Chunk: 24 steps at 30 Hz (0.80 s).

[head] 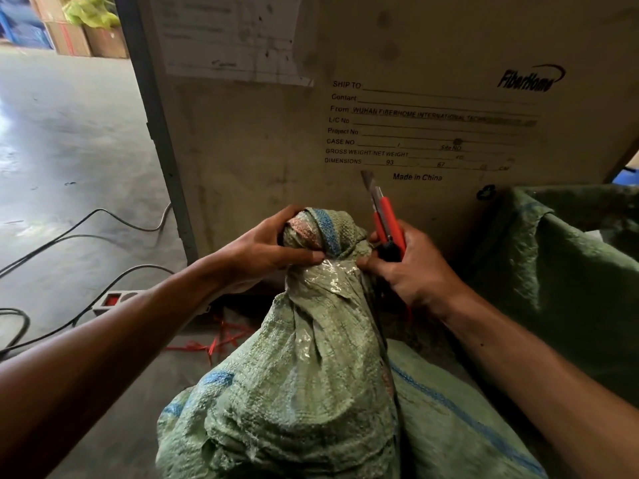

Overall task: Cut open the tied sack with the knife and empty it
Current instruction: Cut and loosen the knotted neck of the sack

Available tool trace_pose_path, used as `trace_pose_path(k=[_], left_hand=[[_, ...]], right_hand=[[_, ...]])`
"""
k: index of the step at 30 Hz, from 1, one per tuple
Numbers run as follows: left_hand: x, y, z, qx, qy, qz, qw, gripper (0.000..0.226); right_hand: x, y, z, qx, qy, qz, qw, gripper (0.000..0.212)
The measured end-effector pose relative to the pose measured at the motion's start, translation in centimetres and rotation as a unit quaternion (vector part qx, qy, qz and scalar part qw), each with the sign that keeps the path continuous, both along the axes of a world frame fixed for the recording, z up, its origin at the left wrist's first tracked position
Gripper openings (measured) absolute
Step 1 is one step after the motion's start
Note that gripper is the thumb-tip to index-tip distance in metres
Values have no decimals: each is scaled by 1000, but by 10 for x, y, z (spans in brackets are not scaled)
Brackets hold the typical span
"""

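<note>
Green woven sack (304,392), blue-striped and crinkled, standing on the floor (69,133) with its neck bunched and taped. Left hand (266,250) fingers clench the topknot; right hand (411,271) grips the red knife (385,216), blade up. Behind: printed cardboard box (415,98).

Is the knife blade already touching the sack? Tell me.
No: the knife in the right hand points its blade up, clear of the sack.
</note>
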<state>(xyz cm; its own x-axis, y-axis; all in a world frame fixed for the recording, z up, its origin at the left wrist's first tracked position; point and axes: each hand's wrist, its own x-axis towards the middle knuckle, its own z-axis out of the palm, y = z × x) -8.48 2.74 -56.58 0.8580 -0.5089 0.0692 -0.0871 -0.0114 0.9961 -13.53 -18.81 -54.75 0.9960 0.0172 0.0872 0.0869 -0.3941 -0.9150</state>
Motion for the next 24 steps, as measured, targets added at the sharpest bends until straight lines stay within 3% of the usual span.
trace_pose_path(k=[4,6,9,12,15,24], left_hand=[[1,0,2,-50,55,6,997,46],[4,-1,2,14,19,77,997,37],[12,-1,-3,111,-4,219,970,32],[16,0,-12,136,6,271,953,36],[15,1,-15,143,-20,292,945,32],[10,-4,-14,147,-78,288,943,31]], right_hand=[[0,-6,2,-29,6,-50,998,25],[-3,-5,6,-59,27,-60,996,19],[-9,2,18,-117,54,-57,990,26],[-18,11,32,-151,137,4,979,26],[-28,20,38,-179,187,60,964,24],[-36,33,35,-211,129,59,967,27]])
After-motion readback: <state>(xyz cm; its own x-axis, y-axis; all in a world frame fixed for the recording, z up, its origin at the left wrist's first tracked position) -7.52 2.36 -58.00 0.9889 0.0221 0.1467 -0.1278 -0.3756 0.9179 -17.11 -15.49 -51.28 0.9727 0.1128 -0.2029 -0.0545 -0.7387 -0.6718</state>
